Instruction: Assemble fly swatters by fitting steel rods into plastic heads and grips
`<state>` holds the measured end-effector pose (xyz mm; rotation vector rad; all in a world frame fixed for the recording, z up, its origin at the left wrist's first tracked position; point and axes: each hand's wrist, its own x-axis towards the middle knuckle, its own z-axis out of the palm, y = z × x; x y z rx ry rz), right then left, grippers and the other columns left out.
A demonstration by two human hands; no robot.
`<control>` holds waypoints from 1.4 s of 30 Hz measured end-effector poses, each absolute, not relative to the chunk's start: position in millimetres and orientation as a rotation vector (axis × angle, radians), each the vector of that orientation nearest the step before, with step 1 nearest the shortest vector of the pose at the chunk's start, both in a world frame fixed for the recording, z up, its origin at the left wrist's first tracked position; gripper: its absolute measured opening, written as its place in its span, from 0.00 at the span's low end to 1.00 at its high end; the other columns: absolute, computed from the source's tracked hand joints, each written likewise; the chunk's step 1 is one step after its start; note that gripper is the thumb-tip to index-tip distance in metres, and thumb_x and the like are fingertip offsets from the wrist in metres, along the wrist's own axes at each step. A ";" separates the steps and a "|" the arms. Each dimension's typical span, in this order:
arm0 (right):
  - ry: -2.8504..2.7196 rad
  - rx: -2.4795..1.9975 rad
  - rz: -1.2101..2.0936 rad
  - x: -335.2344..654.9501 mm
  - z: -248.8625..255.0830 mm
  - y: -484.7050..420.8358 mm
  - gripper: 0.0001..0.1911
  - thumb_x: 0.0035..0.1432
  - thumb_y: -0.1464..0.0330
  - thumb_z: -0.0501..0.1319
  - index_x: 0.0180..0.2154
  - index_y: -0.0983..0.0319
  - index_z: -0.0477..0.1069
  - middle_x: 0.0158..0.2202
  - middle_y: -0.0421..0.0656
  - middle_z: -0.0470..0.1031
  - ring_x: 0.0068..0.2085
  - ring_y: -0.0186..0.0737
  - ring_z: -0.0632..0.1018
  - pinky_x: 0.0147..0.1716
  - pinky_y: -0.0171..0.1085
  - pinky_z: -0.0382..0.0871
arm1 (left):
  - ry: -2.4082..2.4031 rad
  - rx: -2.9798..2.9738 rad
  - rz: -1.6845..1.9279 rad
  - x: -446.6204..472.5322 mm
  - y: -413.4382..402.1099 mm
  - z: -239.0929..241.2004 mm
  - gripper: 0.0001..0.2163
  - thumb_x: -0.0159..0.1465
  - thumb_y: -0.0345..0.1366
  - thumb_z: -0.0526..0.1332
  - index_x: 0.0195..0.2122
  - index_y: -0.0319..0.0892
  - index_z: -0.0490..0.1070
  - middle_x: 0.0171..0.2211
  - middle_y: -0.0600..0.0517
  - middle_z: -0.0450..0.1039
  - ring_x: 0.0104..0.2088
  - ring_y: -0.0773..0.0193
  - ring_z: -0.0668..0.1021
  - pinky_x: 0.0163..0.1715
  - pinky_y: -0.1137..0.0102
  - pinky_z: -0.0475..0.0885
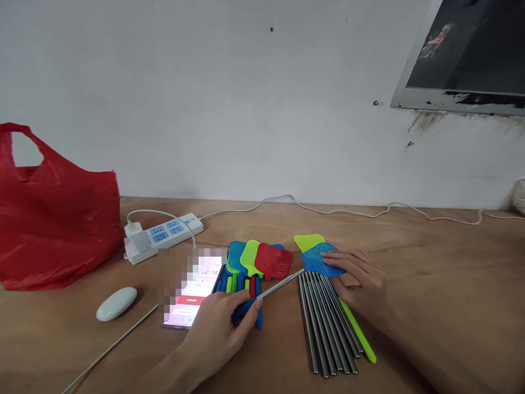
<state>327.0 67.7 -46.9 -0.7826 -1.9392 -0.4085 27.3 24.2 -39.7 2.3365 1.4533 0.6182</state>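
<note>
My left hand (219,331) is closed around the dark blue handle of a fly swatter whose metal rod (281,284) runs up and right to a blue mesh head (320,261). My right hand (359,279) lies on that blue head with its fingers stretched out flat. Under it sits a yellow-green swatter head (308,241), and its green handle (356,331) runs down to the right. A row of several bare metal rods (326,328) lies beside my right hand. A pile of swatters (256,260) with teal, green and red heads lies above my left hand.
A phone (194,295) with a lit screen lies left of my left hand. A white power strip (162,238) with a plugged-in charger, a white oval object (117,302), a red plastic bag (53,219) and a loose metal rod (106,350) occupy the left of the wooden table (451,262).
</note>
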 end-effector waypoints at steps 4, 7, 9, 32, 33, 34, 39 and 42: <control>-1.953 -0.771 -0.411 324.0 -44.2 66.4 0.16 0.56 0.79 0.62 0.42 0.56 0.77 0.37 0.43 0.84 0.39 0.46 0.83 0.41 0.46 0.76 | 1.463 2.346 0.628 27.3 24.4 -39.5 0.21 0.72 0.47 0.48 0.23 0.44 0.62 0.19 0.55 0.64 0.22 0.63 0.70 0.25 0.69 0.54; -1.941 -0.785 -0.381 321.4 -44.6 65.3 0.17 0.56 0.79 0.61 0.42 0.55 0.77 0.38 0.42 0.84 0.39 0.45 0.83 0.41 0.45 0.76 | 1.462 2.347 0.633 26.8 23.6 -39.7 0.21 0.72 0.47 0.48 0.23 0.44 0.62 0.19 0.55 0.64 0.21 0.63 0.69 0.24 0.69 0.54; -1.934 -0.794 -0.359 321.4 -46.4 65.4 0.17 0.56 0.80 0.60 0.43 0.55 0.77 0.38 0.42 0.84 0.39 0.45 0.83 0.41 0.45 0.76 | 1.463 2.342 0.641 26.4 23.0 -39.5 0.21 0.72 0.48 0.48 0.23 0.44 0.62 0.19 0.55 0.64 0.21 0.63 0.69 0.24 0.69 0.54; -1.912 -0.798 -0.324 323.1 -47.4 64.1 0.17 0.54 0.81 0.61 0.42 0.56 0.76 0.37 0.42 0.84 0.38 0.45 0.83 0.40 0.45 0.76 | 1.450 2.351 0.651 27.0 24.9 -39.7 0.21 0.72 0.47 0.48 0.23 0.44 0.62 0.19 0.55 0.65 0.21 0.64 0.69 0.24 0.70 0.54; -1.909 -0.800 -0.322 323.0 -47.6 63.9 0.17 0.54 0.80 0.61 0.42 0.56 0.76 0.37 0.42 0.84 0.38 0.45 0.83 0.40 0.46 0.76 | 1.440 2.352 0.650 27.1 24.8 -38.8 0.22 0.72 0.47 0.48 0.23 0.44 0.62 0.19 0.55 0.64 0.20 0.64 0.68 0.24 0.70 0.54; -1.905 -0.804 -0.322 322.9 -47.7 63.9 0.17 0.54 0.80 0.61 0.42 0.56 0.76 0.37 0.42 0.84 0.38 0.45 0.83 0.40 0.46 0.76 | 1.432 2.352 0.646 27.2 24.8 -38.0 0.22 0.72 0.47 0.48 0.22 0.44 0.62 0.18 0.55 0.64 0.20 0.64 0.68 0.24 0.70 0.54; -1.919 -0.802 -0.355 323.5 -47.8 63.9 0.18 0.53 0.81 0.61 0.42 0.56 0.76 0.37 0.42 0.84 0.39 0.46 0.83 0.40 0.46 0.76 | 1.455 2.352 0.600 27.7 25.1 -35.7 0.21 0.72 0.47 0.48 0.23 0.44 0.63 0.19 0.54 0.65 0.22 0.63 0.69 0.24 0.70 0.54; -1.959 -0.775 -0.403 324.9 -48.3 64.2 0.19 0.53 0.82 0.62 0.44 0.57 0.76 0.38 0.42 0.84 0.38 0.45 0.82 0.40 0.46 0.76 | 1.467 2.358 0.560 27.0 25.6 -36.3 0.21 0.72 0.47 0.46 0.24 0.44 0.64 0.20 0.54 0.65 0.22 0.62 0.70 0.24 0.69 0.54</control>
